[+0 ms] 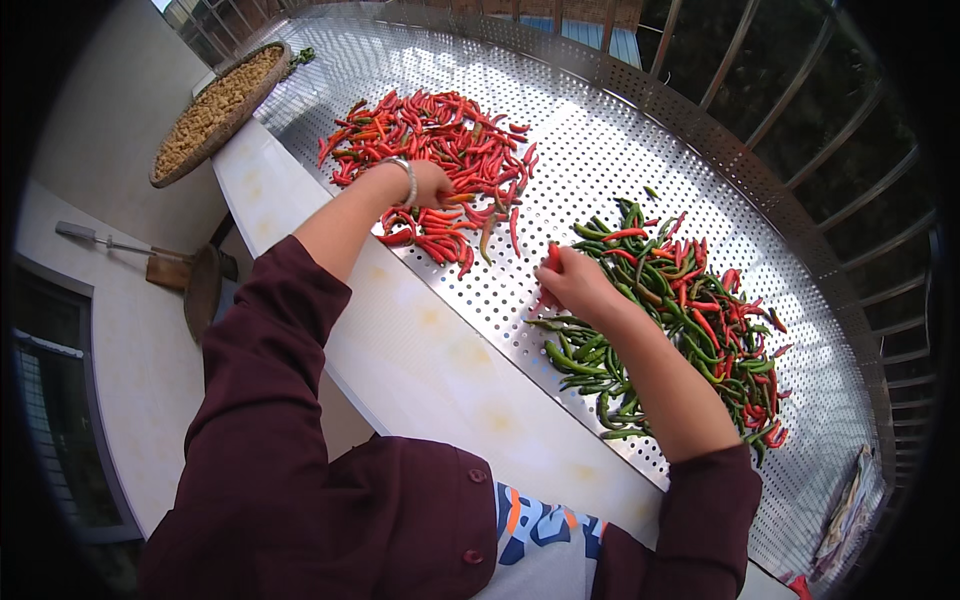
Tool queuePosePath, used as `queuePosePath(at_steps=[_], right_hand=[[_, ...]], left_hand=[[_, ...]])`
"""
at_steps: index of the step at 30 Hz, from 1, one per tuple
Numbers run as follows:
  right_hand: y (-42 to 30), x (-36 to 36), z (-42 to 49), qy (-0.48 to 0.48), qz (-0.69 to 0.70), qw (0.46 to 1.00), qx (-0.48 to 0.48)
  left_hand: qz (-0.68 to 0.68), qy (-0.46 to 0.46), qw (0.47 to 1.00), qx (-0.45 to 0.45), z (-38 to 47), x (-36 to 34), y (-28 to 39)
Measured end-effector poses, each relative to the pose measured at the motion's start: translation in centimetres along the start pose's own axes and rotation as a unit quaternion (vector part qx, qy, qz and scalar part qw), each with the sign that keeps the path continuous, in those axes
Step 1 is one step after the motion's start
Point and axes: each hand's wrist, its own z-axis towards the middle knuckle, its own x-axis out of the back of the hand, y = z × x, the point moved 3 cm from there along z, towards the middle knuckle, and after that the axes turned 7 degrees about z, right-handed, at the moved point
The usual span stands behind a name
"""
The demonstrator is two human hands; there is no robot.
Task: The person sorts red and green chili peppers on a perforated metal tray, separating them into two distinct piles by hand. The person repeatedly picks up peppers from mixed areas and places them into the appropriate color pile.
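Note:
My right hand (pixel 579 282) is curled around red chili peppers (pixel 553 257), whose ends stick out above and below the fist. It hovers beside the left edge of a mixed pile of green and red chili peppers (pixel 694 322). My left hand (pixel 429 184), with a bracelet on its wrist, reaches over a pile of red chili peppers (pixel 450 135). Its fingers point down at the near part of that pile, and whether they grip a pepper is hidden. Both piles lie on a perforated metal sheet (pixel 570 165).
A pale ledge (pixel 450 360) runs between my body and the sheet. At the far left a round woven tray (pixel 220 112) holds tan pieces. Metal bars (pixel 795 82) rise beyond the sheet's raised rim. A crumpled cloth (pixel 847 517) lies at the lower right.

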Motion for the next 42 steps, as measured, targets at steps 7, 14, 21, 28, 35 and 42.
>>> queuePosePath(at_steps=[7, 14, 21, 28, 35, 42], right_hand=[[0.2, -4.4, 6.6, -0.007, 0.137, 0.99, 0.031], [2.8, -3.7, 4.0, -0.014, -0.012, 1.0, -0.011], [3.6, 1.2, -1.4, 0.067, -0.194, 0.947, 0.248], [5.6, 9.7, -4.2, 0.334, -0.255, 0.905, 0.066], [6.7, 9.1, -4.1, 0.321, -0.317, 0.891, 0.049], [6.9, 12.3, -5.5, 0.226, -0.341, 0.91, -0.067]], left_hand=[[0.18, -0.206, 0.95, 0.152, 0.2, -3.9, -8.3], [0.18, -0.294, 0.927, 0.146, -0.2, -5.7, -8.1], [0.096, 0.033, 0.993, 0.067, 3.1, 2.3, 2.1], [-0.455, 0.301, 0.835, -0.075, 7.7, 5.7, 21.7], [-0.259, 0.302, 0.917, 0.031, 10.6, 1.0, 22.3], [-0.149, 0.321, 0.931, -0.086, 11.6, -1.2, 21.9]])
